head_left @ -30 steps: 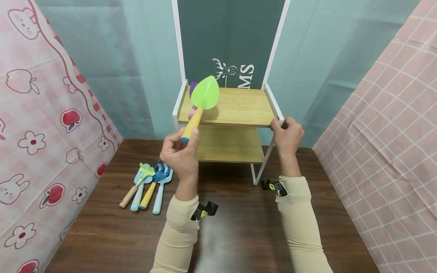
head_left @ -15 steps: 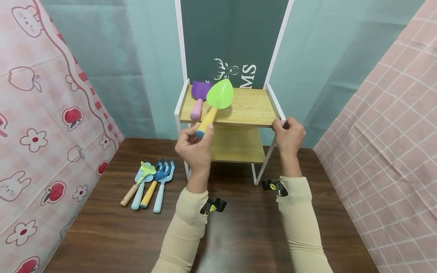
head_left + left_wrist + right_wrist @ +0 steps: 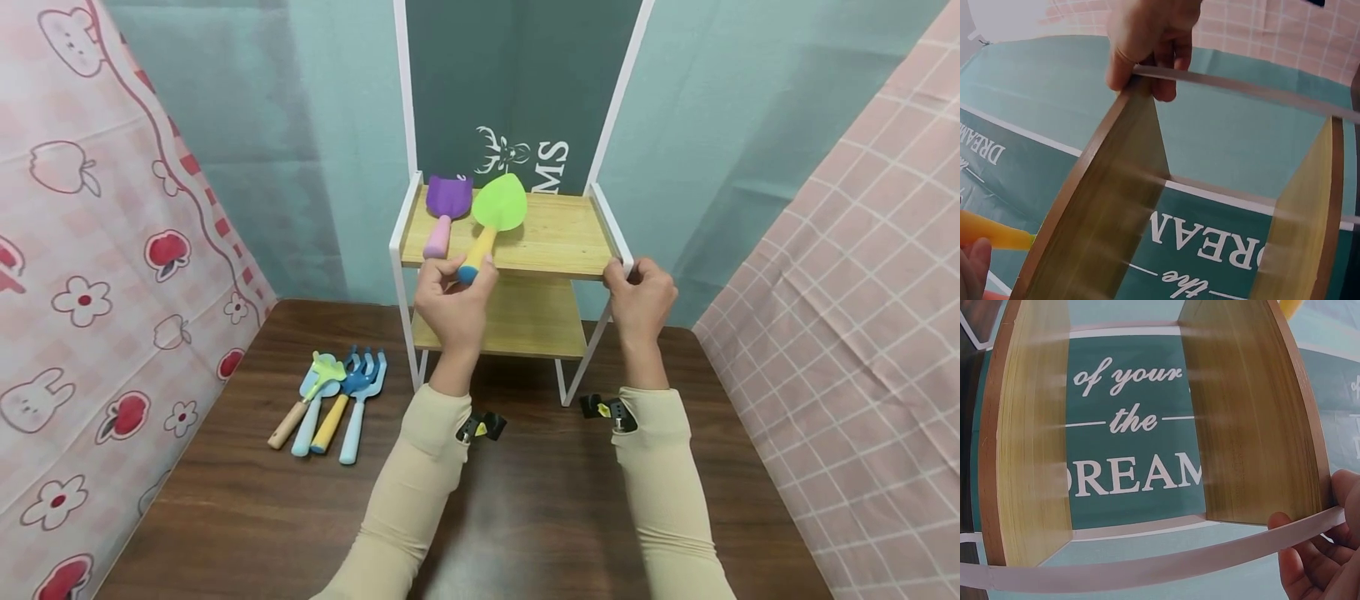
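My left hand point(image 3: 456, 310) pinches the yellow handle of a toy garden trowel point(image 3: 501, 203) by its blue end. The trowel's green, leaf-shaped blade lies over the upper board of a two-tier shelf point(image 3: 558, 254). Just left of it on that board rests a toy shovel point(image 3: 448, 198) with a purple blade and pink handle. At the shelf's front right corner, my right hand point(image 3: 641, 304) grips the white frame point(image 3: 1166, 572), thumb on one side and fingers on the other, as the right wrist view shows. The left wrist view catches the yellow handle point(image 3: 997, 231) beside the upper board's edge.
On the dark wooden table point(image 3: 525, 517), left of the shelf, several toy garden tools lie together: a light green rake point(image 3: 326, 369), a dark blue fork point(image 3: 352, 382), and light blue tools, one a fork point(image 3: 351, 437). Patterned cloths hang on both sides.
My left hand has carried the trowel rightward and lowered it over the upper board, uncovering the purple shovel. The right hand keeps its grip on the shelf corner.
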A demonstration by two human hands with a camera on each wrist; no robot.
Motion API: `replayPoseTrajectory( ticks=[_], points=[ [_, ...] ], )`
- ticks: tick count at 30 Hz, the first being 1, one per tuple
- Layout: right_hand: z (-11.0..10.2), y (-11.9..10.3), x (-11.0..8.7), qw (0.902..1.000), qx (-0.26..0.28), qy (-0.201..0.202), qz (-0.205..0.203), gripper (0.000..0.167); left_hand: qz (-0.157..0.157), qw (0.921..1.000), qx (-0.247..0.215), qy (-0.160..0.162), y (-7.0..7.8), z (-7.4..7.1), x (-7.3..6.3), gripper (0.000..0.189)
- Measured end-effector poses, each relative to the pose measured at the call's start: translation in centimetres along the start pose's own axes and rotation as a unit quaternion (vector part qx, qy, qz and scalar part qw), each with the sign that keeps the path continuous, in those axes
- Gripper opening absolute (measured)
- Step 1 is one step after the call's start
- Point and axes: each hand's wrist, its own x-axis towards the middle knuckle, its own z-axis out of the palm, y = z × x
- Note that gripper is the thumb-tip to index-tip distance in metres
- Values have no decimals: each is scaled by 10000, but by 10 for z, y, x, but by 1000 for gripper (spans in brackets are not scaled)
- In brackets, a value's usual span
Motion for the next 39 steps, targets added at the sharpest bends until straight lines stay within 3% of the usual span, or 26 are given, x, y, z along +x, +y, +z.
replayPoseTrajectory(
  ticks=[6, 9, 16, 22, 26, 32, 39],
  points=[
    [1, 3, -2, 10000, 14, -21, 39, 24, 301, 9985, 439, -107, 24, 6, 5, 19],
    [2, 4, -2, 10000, 19, 1, 31, 25, 334, 9979, 534, -123, 23, 10, 6, 19],
    [1, 5, -3, 10000, -20, 27, 53, 24, 197, 9982, 541, -140, -13, 23, 4, 22],
    [1, 5, -3, 10000, 24, 19, 34, 24, 337, 9976, 597, -48, -17, 31, 2, 21],
    [2, 4, -3, 10000, 26, -3, 24, 24, 451, 9967, 677, 42, -13, 34, 2, 19],
    [3, 5, -1, 10000, 8, 23, -13, 24, 829, 9910, 1046, 62, -26, 38, 2, 21],
    [2, 4, 0, 10000, 27, -33, 35, 25, 960, 9874, 1255, 44, -28, 42, 3, 20]
  ],
)
